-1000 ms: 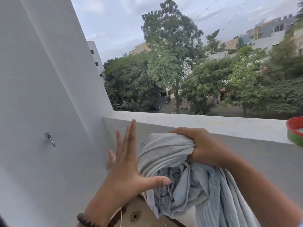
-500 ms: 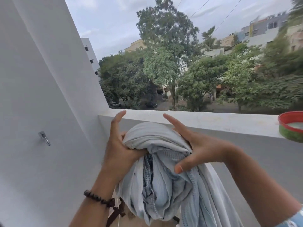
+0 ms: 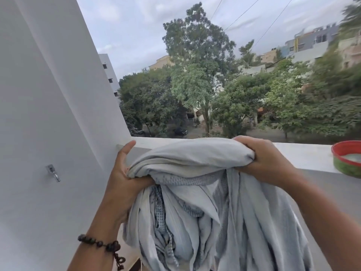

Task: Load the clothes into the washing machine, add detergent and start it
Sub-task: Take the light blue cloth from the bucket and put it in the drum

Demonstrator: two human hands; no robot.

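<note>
A bunched pale grey-blue cloth (image 3: 197, 194) with woven patterned bands hangs in front of me, its folds falling past the bottom of the view. My left hand (image 3: 125, 180), a bead bracelet on its wrist, grips the cloth's upper left end. My right hand (image 3: 263, 161) clutches the upper right end at about the same height. The cloth is stretched in a hump between the two hands. No washing machine or detergent is in view.
A white balcony parapet (image 3: 304, 153) runs across behind the cloth, with a red-rimmed green bowl (image 3: 347, 159) on it at the right. A white wall (image 3: 48, 114) stands close on the left with a small metal tap (image 3: 52, 172). Trees and buildings lie beyond.
My left hand went from open beside the cloth to gripping its left end. My right hand's fingers closed on the right end, and the hands drew apart, spreading the cloth's top.
</note>
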